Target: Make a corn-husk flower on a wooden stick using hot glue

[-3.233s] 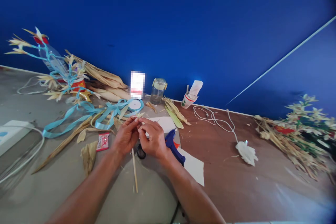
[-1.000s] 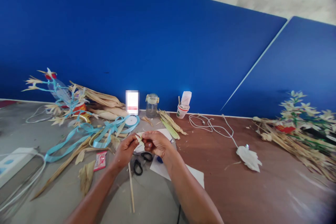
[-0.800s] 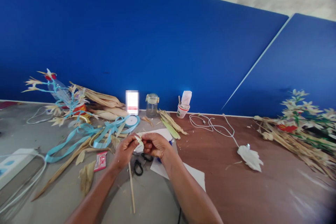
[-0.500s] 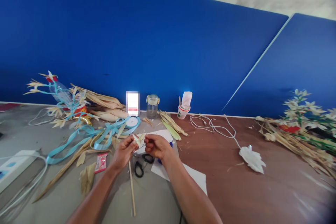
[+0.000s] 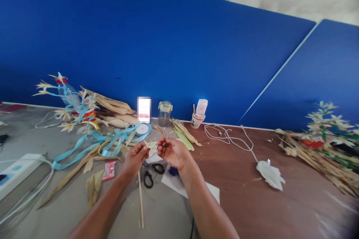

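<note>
Between the thumb and fingers of my left hand point(image 5: 136, 158) is a small pale strip of corn husk point(image 5: 151, 145). Its free end points toward my right hand point(image 5: 174, 154), which is close by on the right. The fingers of that hand are curled, thumb and index pinched together; whatever lies between them is too small to make out. Below the hands, scissors with black handles point(image 5: 148, 180) rest on the grey table. A thin pale stick point(image 5: 140, 201) lies beneath my left hand. White paper point(image 5: 213, 193) and a dark blue object point(image 5: 173, 171) are partly covered by my right arm.
Light blue ribbon point(image 5: 67, 161), dried husks point(image 5: 112, 106) and a bottle with husk flowers point(image 5: 68, 95) spread over the left. At the back stand a lidded jar point(image 5: 164, 115) and a paper cup point(image 5: 198, 120). A white cable point(image 5: 241, 143) and crumpled tissue point(image 5: 270, 174) lie right.
My right hand has drawn slightly away from the left and turned, showing more of its palm and fingers. My left hand keeps its pinch on the husk. The view has shifted a little.
</note>
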Demonstrator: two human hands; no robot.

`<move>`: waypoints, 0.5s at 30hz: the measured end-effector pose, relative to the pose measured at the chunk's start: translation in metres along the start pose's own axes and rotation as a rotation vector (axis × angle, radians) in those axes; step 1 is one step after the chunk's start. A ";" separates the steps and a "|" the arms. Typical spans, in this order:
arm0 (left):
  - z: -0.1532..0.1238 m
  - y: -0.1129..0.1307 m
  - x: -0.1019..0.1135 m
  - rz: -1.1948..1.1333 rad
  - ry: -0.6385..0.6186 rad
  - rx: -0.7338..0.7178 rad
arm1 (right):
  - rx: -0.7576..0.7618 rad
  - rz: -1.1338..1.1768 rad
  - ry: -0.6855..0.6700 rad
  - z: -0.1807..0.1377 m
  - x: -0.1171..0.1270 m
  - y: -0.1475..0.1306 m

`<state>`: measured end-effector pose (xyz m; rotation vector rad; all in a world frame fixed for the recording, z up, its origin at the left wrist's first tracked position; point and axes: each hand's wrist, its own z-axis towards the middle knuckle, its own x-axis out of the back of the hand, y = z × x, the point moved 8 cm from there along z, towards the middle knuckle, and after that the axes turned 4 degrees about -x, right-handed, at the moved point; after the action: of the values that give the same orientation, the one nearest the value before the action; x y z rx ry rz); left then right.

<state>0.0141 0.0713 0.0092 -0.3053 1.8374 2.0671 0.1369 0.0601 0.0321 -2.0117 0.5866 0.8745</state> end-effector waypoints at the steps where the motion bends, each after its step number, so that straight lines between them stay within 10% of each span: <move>1: 0.000 0.001 0.000 0.000 0.011 -0.004 | 0.017 -0.019 0.005 -0.001 0.000 -0.001; 15: -0.004 0.003 -0.006 -0.047 -0.006 0.004 | 0.268 -0.365 0.093 0.001 0.003 -0.010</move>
<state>0.0185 0.0662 0.0136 -0.3380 1.8133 2.0300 0.1453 0.0657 0.0342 -1.8412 0.3487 0.4585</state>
